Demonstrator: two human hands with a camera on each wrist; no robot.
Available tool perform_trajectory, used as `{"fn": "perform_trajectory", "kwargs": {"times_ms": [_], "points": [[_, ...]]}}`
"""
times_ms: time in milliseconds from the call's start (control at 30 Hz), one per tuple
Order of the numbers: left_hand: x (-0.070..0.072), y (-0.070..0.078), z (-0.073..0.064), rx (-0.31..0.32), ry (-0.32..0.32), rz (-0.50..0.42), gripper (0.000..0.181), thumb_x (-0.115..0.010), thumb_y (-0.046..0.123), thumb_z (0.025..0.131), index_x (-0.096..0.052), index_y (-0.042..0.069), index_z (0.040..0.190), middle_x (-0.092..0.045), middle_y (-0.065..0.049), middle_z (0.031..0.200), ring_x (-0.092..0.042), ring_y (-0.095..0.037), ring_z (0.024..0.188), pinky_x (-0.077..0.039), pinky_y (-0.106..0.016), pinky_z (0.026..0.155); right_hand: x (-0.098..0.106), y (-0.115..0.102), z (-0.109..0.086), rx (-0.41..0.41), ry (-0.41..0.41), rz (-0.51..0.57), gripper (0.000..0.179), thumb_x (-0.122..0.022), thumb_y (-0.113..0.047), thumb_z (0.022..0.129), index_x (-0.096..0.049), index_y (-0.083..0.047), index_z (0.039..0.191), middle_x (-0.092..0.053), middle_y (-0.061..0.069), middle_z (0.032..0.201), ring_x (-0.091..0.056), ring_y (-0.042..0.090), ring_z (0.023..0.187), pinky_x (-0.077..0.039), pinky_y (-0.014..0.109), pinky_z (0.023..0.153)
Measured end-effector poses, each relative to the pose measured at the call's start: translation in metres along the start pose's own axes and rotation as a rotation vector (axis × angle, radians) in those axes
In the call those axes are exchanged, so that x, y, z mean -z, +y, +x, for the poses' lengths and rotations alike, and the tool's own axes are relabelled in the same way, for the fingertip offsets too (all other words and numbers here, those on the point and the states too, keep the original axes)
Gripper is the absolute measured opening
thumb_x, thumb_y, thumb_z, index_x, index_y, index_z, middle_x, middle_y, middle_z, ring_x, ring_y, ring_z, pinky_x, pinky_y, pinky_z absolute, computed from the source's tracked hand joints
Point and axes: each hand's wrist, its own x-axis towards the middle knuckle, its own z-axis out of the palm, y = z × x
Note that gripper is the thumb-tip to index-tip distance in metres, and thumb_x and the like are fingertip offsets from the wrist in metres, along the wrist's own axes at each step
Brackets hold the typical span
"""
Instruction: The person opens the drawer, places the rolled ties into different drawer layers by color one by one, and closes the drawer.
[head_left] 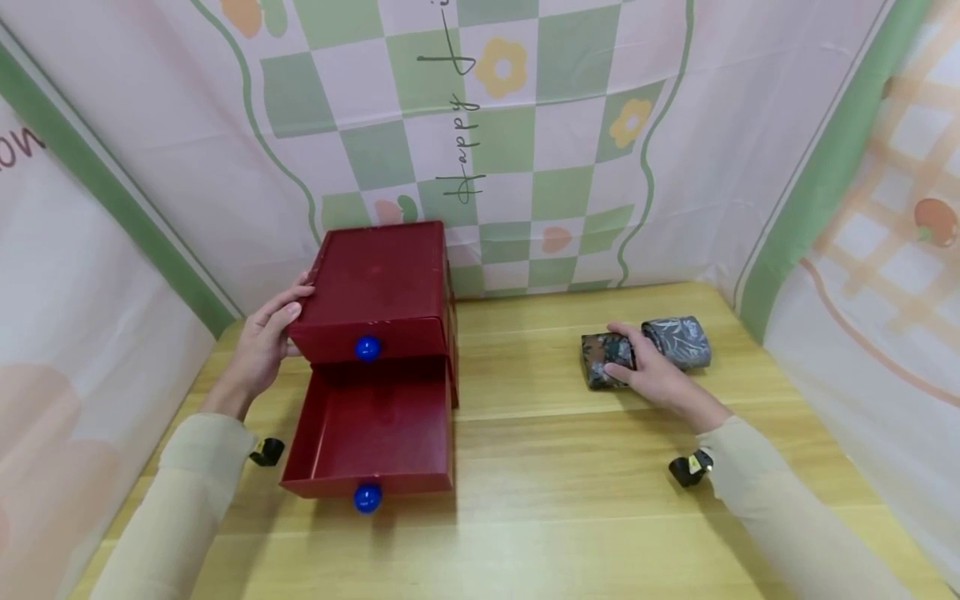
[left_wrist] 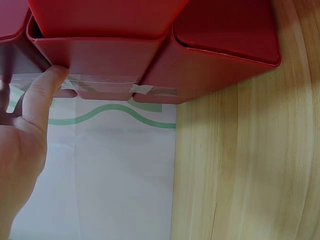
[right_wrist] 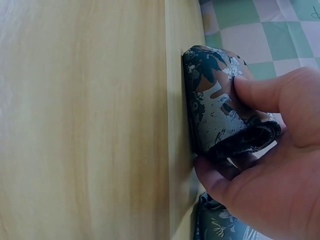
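A dark red drawer cabinet [head_left: 378, 275] stands on the left of the table. One drawer [head_left: 375, 425] below the top one is pulled out, with bare red floor inside and a blue knob [head_left: 367, 498] in front. My left hand [head_left: 264, 342] rests against the cabinet's left side near the top; its extended thumb [left_wrist: 42, 95] touches the side wall in the left wrist view. At the right, my right hand [head_left: 656, 375] grips a rolled dark floral cloth [right_wrist: 212, 100] between thumb and fingers. A grey-blue patterned rolled cloth [head_left: 678, 342] lies just beside it.
Another blue knob [head_left: 367, 348] sits on the closed top drawer. Wooden tabletop [head_left: 525, 467] stretches between cabinet and cloths. A checkered fabric backdrop [head_left: 510, 167] hangs behind, with fabric walls on both sides. Clear tape [left_wrist: 105, 82] runs along the cabinet's side.
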Motion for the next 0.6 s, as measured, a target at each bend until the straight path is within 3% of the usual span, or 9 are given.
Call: {"fn": "perform_trajectory", "kwargs": {"times_ms": [333, 600], "points": [[0.0019, -0.0001, 0.0010, -0.003, 0.001, -0.003, 0.033, -0.048, 0.019, 0.109, -0.062, 0.013, 0.139, -0.020, -0.004, 0.169, -0.045, -0.017, 0.137, -0.061, -0.030, 0.069, -0.0018, -0.0058, 0.0002, 0.049, 0.020, -0.041, 0.065, -0.064, -0.009, 0.100, -0.028, 0.002, 0.153, -0.030, 0.035, 0.147, -0.030, 0.052, 0.135, -0.027, 0.066, 0.109], [0.0019, 0.0009, -0.0004, 0.000, -0.011, 0.004, 0.033, -0.047, 0.019, 0.110, -0.062, 0.013, 0.139, -0.018, -0.004, 0.169, -0.038, -0.021, 0.144, -0.061, -0.030, 0.071, -0.0033, -0.0047, -0.0019, 0.114, 0.047, -0.069, 0.061, -0.070, -0.009, 0.097, -0.038, 0.003, 0.148, -0.037, 0.031, 0.147, -0.031, 0.050, 0.137, -0.025, 0.067, 0.110]]}}
